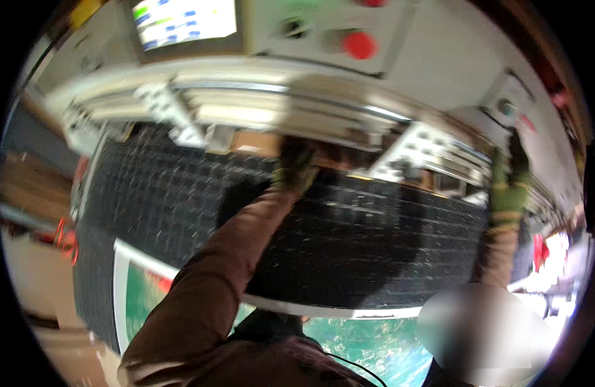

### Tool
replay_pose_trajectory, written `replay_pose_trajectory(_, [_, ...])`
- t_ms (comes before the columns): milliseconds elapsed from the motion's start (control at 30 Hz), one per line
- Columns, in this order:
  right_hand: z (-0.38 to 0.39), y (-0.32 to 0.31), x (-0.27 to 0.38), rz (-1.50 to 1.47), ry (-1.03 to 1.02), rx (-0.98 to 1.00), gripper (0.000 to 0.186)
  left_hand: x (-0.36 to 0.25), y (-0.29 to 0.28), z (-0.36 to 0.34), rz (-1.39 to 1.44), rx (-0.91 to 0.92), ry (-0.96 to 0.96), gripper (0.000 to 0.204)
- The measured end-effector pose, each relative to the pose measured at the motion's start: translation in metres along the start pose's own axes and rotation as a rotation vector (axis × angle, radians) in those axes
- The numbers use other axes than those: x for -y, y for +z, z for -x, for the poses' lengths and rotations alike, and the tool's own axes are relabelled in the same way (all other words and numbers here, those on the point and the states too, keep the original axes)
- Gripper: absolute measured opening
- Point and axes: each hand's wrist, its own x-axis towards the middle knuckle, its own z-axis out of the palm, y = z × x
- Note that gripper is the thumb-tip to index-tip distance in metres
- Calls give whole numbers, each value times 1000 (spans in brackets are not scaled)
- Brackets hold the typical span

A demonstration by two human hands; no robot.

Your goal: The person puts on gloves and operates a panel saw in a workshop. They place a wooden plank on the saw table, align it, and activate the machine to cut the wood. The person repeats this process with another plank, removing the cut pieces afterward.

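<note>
My left hand (pixel 295 164), in a dark-and-green glove, reaches to the back edge of the black gridded bed (pixel 149 180), beside a brown strip (pixel 252 144) beneath the pale metal rail (pixel 233 97). Shadow and blur obscure its fingers. My right hand (pixel 510 171), gloved alike, reaches up at the rail's right end, just below a small panel with a knob (pixel 505 108); its fingers are too smeared to read. White perforated brackets (pixel 407 151) cross the rail. A green printed sheet with a white border (pixel 139 303) lies along the near edge.
A machine housing (pixel 452 51) spans the back, with a lit screen (pixel 184 19) and red button (pixel 358 45). Cardboard and boards (pixel 42 271) stand at left, near an orange cord (pixel 68 242). A blurred oval covers the lower right.
</note>
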Motion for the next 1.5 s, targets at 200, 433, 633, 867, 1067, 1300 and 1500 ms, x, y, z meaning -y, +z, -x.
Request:
replay_pose_trajectory(200, [-22, 17, 4, 129, -51, 33, 52, -18, -16, -2, -135, 38, -90, 52])
replay_pose_trajectory(433, [-24, 24, 17, 193, -60, 37, 53, -16, -24, -7, -163, -28, 10, 49])
replay_pose_trajectory(633, [-29, 23, -11, 147, -233, -23, 50, -2, 11, -7, -93, -3, -63, 49])
replay_pose_trajectory(867, [-12, 37, 29, 76, 8, -72, 64, -3, -25, 6, -244, 10, 28, 60])
replay_pose_trajectory(1067, [-29, 25, 43, 257, -95, -77, 61, 3, -14, -3, -200, -27, 46, 57])
replay_pose_trajectory(1300, [-40, 24, 46, 525, -58, 44, 58, 8, -8, -3, -214, -35, 87, 50])
replay_pose_trajectory(1500, [-41, 19, 52, 587, -18, 99, 62, 4, -9, -10, -186, -19, 77, 46])
